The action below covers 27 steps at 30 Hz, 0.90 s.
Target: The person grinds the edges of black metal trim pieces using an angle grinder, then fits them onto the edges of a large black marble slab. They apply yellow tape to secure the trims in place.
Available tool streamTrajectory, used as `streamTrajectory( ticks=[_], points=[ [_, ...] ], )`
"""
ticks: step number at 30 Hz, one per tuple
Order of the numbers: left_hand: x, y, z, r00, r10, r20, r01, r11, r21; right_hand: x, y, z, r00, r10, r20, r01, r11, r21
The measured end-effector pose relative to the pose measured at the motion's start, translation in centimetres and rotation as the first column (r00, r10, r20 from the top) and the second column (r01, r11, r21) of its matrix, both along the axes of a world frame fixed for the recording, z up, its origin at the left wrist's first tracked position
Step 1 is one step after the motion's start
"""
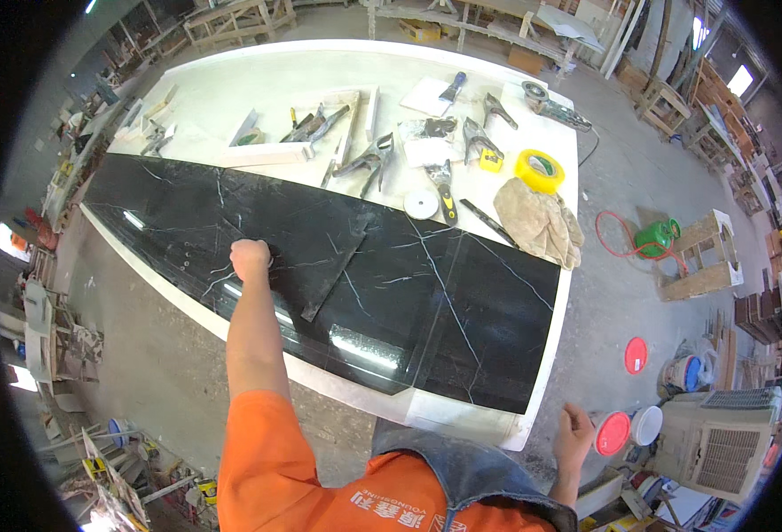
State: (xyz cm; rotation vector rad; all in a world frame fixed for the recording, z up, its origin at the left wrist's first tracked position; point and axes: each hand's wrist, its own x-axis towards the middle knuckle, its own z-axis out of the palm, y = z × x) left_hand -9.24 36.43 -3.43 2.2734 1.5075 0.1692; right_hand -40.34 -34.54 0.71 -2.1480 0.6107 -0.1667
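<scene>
Black veined slab [391,284] lies beneath your left hand [251,258], its fingers curled in; whether they grip anything, I cannot tell. Your right hand [573,434] hangs beside the slab, fingers loosely half-open; two red lids [613,434] sit rightward, one yellow tape roll [528,176] well beyond.

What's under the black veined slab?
A white tabletop shows past its far and right edges, so the black veined slab appears to rest on that. Anything directly beneath it is covered and can't be seen.
</scene>
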Motion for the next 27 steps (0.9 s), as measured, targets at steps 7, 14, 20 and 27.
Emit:
streamTrajectory(
  ticks=[7, 14, 20, 27],
  points=[
    [-1.0, 3.1, 0.5, 0.617, 0.523, 0.588, 0.174, 0.639, -0.750, 7.0, 9.8, 5.6, 0.974, 0.226, 0.028, -0.228, 0.965, 0.130],
    [-12.6, -26.4, 11.4, 0.557, -0.110, 0.823, 0.731, 0.536, -0.423, 16.0, 16.7, 7.9, 0.845, 0.503, 0.180, -0.434, 0.451, 0.780],
    [-24.2, -43.9, 12.6, 0.456, -0.415, 0.787, 0.867, 0.406, -0.289, 14.7, 15.3, 7.9, 0.784, 0.485, 0.388, -0.247, -0.330, 0.911],
    [-31.3, -47.6, 16.3, 0.360, -0.750, 0.556, 0.760, 0.581, 0.291, 8.4, 5.6, 6.0, 0.742, 0.643, 0.192, -0.152, -0.118, 0.981]
  ],
)
